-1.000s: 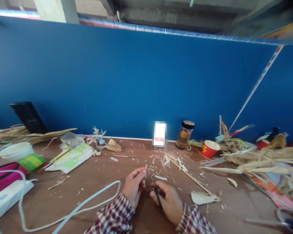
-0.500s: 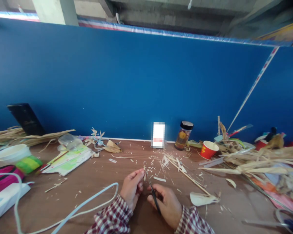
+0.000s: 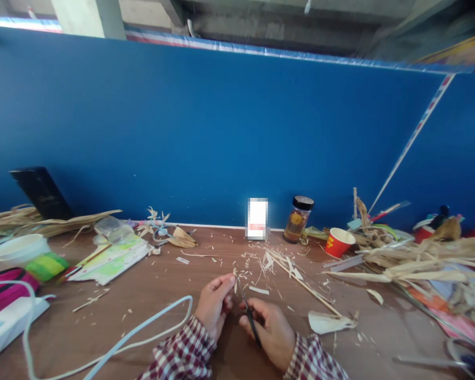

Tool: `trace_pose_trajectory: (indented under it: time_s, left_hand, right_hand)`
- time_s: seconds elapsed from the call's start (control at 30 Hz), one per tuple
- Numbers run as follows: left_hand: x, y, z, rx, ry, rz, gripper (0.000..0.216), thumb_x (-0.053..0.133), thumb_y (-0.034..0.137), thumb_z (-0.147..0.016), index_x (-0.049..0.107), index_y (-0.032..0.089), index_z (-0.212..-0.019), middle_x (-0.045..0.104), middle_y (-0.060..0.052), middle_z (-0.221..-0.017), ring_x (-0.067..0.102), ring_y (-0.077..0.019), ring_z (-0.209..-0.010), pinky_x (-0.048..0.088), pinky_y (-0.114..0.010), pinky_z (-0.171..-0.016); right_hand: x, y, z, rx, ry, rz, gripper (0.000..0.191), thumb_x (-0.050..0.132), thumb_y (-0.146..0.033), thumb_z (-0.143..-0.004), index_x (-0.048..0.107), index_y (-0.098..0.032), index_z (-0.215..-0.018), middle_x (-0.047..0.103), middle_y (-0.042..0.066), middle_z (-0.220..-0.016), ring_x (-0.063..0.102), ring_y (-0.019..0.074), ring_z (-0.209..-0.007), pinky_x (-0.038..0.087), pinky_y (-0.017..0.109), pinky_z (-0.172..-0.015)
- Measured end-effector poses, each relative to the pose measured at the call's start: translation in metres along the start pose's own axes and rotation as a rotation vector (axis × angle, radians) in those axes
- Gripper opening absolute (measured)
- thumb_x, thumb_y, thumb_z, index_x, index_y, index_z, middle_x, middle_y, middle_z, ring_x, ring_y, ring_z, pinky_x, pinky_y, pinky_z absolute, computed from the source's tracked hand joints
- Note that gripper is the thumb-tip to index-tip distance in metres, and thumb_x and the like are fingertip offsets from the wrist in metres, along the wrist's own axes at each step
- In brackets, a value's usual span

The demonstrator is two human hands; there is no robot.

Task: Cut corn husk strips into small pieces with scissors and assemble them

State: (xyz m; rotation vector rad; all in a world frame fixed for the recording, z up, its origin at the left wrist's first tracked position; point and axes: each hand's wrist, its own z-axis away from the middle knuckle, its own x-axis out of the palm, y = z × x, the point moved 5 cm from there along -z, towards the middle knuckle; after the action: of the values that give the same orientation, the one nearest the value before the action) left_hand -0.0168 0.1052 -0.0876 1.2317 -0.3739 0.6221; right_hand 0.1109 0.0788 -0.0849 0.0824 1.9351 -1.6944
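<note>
My left hand (image 3: pixel 216 301) is closed in a pinch near the middle of the table, with a small pale strip of dried husk (image 3: pixel 235 282) between thumb and fingertips. Just to its right, my right hand (image 3: pixel 271 327) is wrapped round slim scissors (image 3: pixel 252 319) with dark handles. Their narrow points face up and away, close to the strip but apart from it. My fingers hide part of the handles. Small pale snippets (image 3: pixel 244 274) lie scattered beyond both hands. Beside my right hand is a folded piece of pale husk (image 3: pixel 328 322).
A lidded jar of amber liquid (image 3: pixel 298 219) and a red paper cup (image 3: pixel 339 243) stand at the back. Dried husks (image 3: pixel 419 258) are heaped on the right. A white cable (image 3: pixel 150 316) loops left of my hands, near a power strip (image 3: pixel 11 327). A blue partition (image 3: pixel 221 132) rises behind.
The scissors' points have drawn back slightly from the husk strip. Both hands otherwise stay in nearly the same place with the same grips.
</note>
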Motion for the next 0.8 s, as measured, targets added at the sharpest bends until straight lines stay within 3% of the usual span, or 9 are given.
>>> trace_pose_trajectory:
  time_s: [0.8]
  left_hand:
    - [-0.0024,-0.0031,-0.0024,-0.013,0.028,0.004,0.031,0.076,0.025,-0.052,0.061,0.01,-0.076,0.049,0.006,-0.052,0.033,0.0011,-0.036,0.024,-0.011,-0.033]
  right_hand:
    - [0.0037,0.0045,-0.0005,0.03,-0.049,-0.099,0.026,0.05,-0.037,-0.081,0.057,-0.017,-0.096,0.048,-0.004,-0.055,0.043,0.0096,-0.05,0.033,0.018,-0.046]
